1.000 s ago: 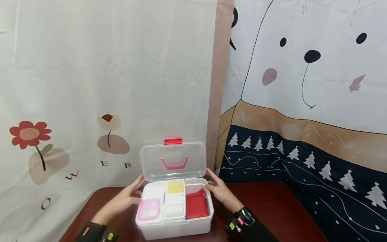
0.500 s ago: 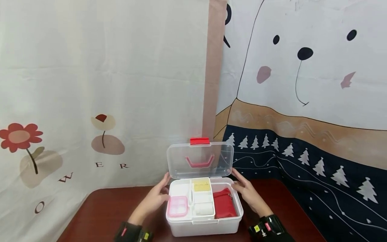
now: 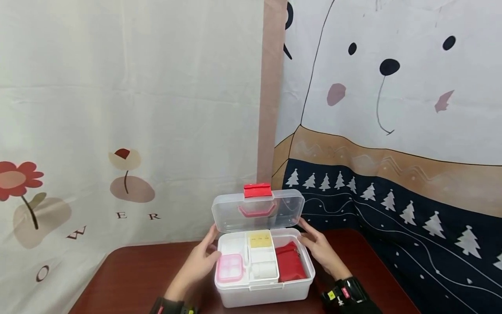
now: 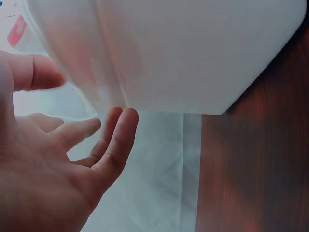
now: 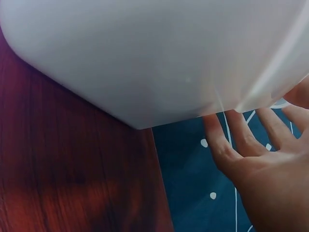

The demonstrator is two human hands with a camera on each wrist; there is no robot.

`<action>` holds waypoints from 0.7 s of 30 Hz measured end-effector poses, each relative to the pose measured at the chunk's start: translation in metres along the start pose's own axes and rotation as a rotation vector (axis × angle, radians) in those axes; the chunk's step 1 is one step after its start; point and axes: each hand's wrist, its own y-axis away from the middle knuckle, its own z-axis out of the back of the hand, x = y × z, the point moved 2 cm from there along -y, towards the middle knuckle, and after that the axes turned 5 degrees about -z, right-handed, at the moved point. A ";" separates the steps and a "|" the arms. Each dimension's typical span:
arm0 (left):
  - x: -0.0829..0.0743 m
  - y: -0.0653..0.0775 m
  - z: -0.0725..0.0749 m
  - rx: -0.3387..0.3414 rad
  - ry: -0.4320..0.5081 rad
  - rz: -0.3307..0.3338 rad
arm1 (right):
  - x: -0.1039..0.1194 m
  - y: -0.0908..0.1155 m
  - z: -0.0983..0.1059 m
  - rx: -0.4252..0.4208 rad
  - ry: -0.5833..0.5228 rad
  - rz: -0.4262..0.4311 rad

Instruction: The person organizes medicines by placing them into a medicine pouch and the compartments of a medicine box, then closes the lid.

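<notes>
A white plastic storage box stands on the table, its clear lid raised at the back. The lid carries a red latch and a pink handle. Inside lie a red zip pouch, a small pink-lidded case, a white divided tray and a yellow piece. My left hand is at the box's left rear corner, fingers extended behind it, thumb near the rim. Mirroring it, my right hand touches the right rear corner, fingers fairly straight and reaching toward the lid.
The dark red-brown table extends to both sides of the box. Close behind it hangs a pale curtain with flower prints. A bear-print cloth hangs at the right.
The box has moved to the right along the table with both hands beside it. In the last half second the lid has tipped slightly forward. The head view has shifted a little.
</notes>
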 end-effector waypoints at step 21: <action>-0.012 0.006 0.015 -0.142 -0.125 -0.030 | 0.001 0.003 0.017 -0.041 -0.013 -0.014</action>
